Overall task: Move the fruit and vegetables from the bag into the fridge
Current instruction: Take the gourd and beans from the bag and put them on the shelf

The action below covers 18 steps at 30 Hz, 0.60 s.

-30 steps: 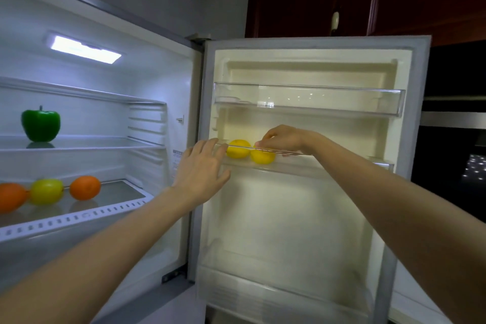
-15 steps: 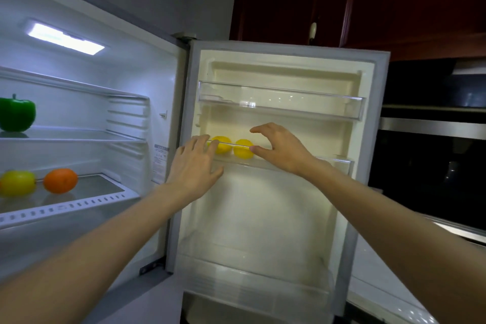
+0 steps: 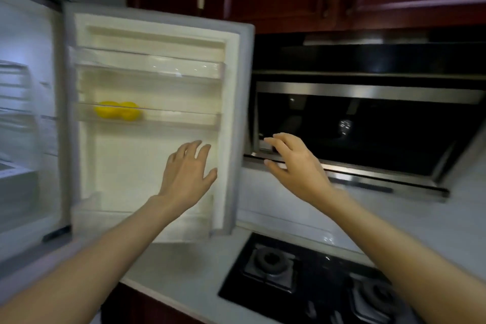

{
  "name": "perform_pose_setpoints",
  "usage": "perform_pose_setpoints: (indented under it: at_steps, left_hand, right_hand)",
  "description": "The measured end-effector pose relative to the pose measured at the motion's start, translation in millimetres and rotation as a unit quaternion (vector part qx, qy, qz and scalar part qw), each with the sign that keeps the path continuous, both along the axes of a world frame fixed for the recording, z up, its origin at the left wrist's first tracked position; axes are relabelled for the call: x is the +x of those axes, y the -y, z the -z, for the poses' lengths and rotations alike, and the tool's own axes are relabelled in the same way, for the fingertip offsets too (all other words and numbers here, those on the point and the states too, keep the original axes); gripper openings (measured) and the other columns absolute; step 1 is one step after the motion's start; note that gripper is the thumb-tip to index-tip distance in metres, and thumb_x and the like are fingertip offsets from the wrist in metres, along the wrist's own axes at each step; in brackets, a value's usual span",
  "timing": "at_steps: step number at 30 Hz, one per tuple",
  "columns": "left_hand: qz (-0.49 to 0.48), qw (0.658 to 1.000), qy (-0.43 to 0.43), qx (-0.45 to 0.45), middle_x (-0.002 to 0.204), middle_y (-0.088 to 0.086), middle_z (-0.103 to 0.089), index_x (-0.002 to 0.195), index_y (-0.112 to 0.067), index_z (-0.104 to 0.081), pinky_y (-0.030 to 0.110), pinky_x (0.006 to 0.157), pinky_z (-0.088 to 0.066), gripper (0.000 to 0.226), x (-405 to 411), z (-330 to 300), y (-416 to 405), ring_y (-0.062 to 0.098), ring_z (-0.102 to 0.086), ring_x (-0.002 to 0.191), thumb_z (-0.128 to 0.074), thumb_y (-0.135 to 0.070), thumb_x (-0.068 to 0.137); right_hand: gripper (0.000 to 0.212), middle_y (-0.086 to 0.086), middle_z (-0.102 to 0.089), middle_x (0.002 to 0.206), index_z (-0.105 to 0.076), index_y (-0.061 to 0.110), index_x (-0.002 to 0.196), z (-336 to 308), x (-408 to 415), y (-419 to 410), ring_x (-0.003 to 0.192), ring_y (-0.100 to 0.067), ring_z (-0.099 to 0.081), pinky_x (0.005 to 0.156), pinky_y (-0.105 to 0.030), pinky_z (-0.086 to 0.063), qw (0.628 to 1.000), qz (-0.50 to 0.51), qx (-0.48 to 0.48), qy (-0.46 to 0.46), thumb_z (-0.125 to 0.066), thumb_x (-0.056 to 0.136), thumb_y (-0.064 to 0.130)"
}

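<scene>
Though empty, both hands [image 3: 187,173] outstretched

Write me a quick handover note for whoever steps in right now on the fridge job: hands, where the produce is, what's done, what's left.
Left hand: open, holds nothing, raised in front of the lower part of the open fridge door.
Right hand: open, holds nothing, raised in front of the range hood to the right of the door.
Produce: two yellow fruits sit side by side at the left end of the middle door shelf. The upper door shelf looks bare.
Done: those two fruits are stored.
Left: the bag is out of view, so I cannot tell what remains in it. The door stands open above the counter by the gas hob.
</scene>
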State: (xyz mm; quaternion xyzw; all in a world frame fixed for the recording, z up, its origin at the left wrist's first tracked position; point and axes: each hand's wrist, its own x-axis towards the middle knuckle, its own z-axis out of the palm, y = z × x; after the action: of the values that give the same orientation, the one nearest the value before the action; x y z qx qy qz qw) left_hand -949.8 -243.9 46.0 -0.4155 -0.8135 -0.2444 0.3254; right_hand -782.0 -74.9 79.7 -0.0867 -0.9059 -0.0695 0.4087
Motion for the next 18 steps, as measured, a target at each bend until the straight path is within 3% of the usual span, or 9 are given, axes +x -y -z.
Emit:
perform_pose_setpoints:
  at_steps: [6, 10, 18]
  left_hand:
    - [0.132, 0.991, 0.026, -0.01, 0.141, 0.012, -0.042, 0.136, -0.011, -0.043, 0.042, 0.103, -0.034, 0.055, 139.3, 39.8, -102.6, 0.03, -0.037, 0.13, -0.05, -0.04, 0.09]
    - [0.213, 0.976, 0.027, -0.04, 0.147, 0.007, -0.034, 0.14, -0.015, -0.036, 0.039, 0.107, -0.028, 0.056, 226.4, 60.9, -165.3, 0.024, -0.029, 0.135, -0.048, -0.041, 0.091]
    - [0.386, 0.917, 0.031, -0.096, 0.147, 0.007, -0.034, 0.14, -0.016, -0.037, 0.038, 0.109, -0.024, 0.055, 378.4, 100.5, -273.2, 0.025, -0.029, 0.135, -0.049, -0.04, 0.091]
  right_hand:
    - [0.046, -0.001, -0.049, 0.136, -0.046, 0.015, 0.135, 56.1, 171.7, -58.6, 0.128, -0.019, -0.041, 0.104, -0.033, -0.038, 0.992, 0.118, -0.032, 0.006, -0.054, 0.093, 0.032]
    - [0.048, 0.0, -0.042, 0.142, -0.041, 0.018, 0.139, 84.3, 274.8, -88.2, 0.132, -0.017, -0.036, 0.106, -0.031, -0.031, 0.974, 0.213, -0.078, 0.026, -0.049, 0.094, 0.035]
    - [0.047, -0.003, -0.047, 0.136, -0.046, 0.016, 0.135, 133.3, 438.7, -126.8, 0.128, -0.019, -0.04, 0.105, -0.031, -0.033, 0.922, 0.361, -0.142, 0.013, -0.054, 0.092, 0.033]
